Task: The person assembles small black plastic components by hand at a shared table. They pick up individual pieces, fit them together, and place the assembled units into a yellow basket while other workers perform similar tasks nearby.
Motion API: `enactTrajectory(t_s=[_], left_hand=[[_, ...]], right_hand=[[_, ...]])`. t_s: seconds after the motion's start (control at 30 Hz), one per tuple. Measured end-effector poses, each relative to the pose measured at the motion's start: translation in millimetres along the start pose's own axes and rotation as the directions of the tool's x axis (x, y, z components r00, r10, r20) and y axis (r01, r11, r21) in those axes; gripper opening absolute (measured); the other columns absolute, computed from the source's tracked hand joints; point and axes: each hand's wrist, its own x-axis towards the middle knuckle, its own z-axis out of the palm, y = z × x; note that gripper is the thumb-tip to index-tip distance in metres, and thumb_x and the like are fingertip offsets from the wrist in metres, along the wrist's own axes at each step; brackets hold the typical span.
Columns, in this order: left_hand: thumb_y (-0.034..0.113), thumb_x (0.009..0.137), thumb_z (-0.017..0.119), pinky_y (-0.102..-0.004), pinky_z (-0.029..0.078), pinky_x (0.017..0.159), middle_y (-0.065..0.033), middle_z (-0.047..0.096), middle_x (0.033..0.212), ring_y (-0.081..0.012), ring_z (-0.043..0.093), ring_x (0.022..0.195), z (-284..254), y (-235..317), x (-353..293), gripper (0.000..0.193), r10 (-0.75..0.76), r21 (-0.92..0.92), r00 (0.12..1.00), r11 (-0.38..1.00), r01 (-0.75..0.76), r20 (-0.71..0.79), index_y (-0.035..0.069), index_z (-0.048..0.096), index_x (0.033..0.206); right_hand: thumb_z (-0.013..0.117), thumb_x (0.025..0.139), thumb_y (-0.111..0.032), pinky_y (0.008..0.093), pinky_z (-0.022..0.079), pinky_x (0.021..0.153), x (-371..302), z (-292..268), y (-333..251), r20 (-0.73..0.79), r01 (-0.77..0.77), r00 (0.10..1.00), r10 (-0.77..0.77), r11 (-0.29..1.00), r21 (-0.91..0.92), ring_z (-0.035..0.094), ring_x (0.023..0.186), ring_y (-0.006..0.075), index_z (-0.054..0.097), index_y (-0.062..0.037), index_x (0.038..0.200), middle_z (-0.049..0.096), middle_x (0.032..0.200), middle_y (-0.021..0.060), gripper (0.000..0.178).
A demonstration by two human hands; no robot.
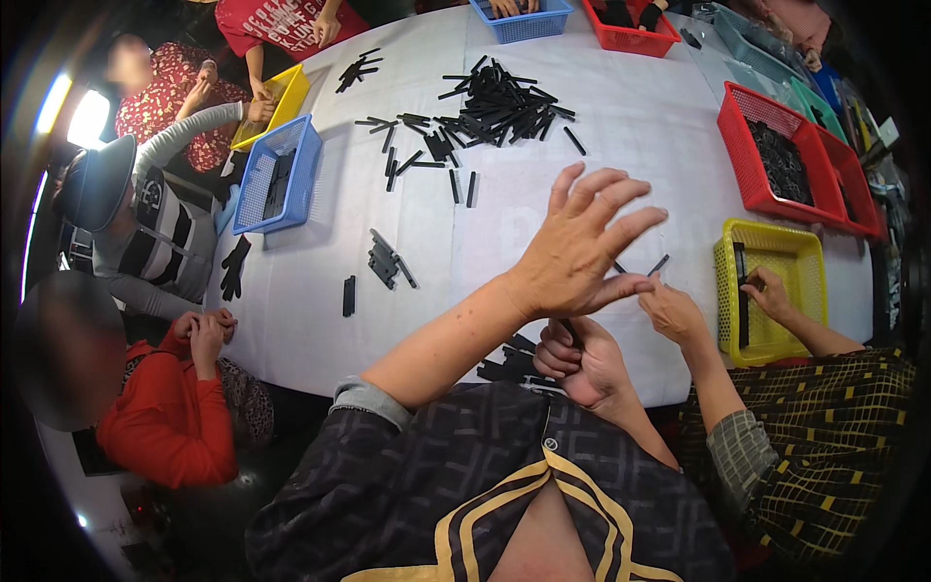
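My left hand [582,238] is raised over the table's near side, fingers spread and nothing seen in it. Just below it, close to my chest, my right hand [590,367] is closed round a thin black strip [572,335], mostly hidden by the fingers. Several flat black pieces [514,365] lie on the table edge beside my right hand, partly covered by my shirt. To the right of my hands, a co-worker's hand [674,310] pinches a small dark strip [659,263]. Farther off on the table lies a large heap of black strips [504,109].
A small cluster of black strips [384,260] lies to the left. Blue [312,160], yellow [294,97] and red [729,121] baskets stand around the white table [427,330]. A co-worker's other hand reaches into a yellow basket [776,351] at right. Several people sit around.
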Motion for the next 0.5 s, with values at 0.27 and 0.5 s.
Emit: enactTrajectory(t_s=[0.27, 0.5], left_hand=[[0.059, 0.074, 0.054, -0.0568, 0.017, 0.101, -0.0099, 0.046, 0.12, -0.0294, 0.039, 0.117, 6, 8, -16, 0.062, 0.092, -0.006, 0.989, 0.996, -0.092, 0.116, 0.015, 0.049, 0.118], [0.038, 0.081, 0.057, -0.0482, 0.03, 0.093, -0.0093, 0.055, 0.105, -0.0272, 0.05, 0.1, 7, 11, -18, 0.039, 0.125, -0.116, 0.992, 0.986, -0.122, 0.018, 0.01, 0.055, 0.108]], right_hand=[[0.041, 0.094, -0.031, 0.0234, 0.031, 0.047, 2, -9, 21, -0.209, 0.135, 0.963, -0.169, 0.977, -0.164, 0.039, 0.052, 0.0087, 0.047, -0.0074, 0.084, 0.041, 0.063, -0.0024, 0.027], [0.034, 0.096, -0.029, 0.0231, 0.026, 0.044, 2, 32, 7, -0.587, -0.04, 0.809, -0.024, 0.995, -0.095, 0.021, 0.041, 0.0083, 0.034, -0.0104, 0.064, 0.023, 0.048, -0.0031, 0.037]])
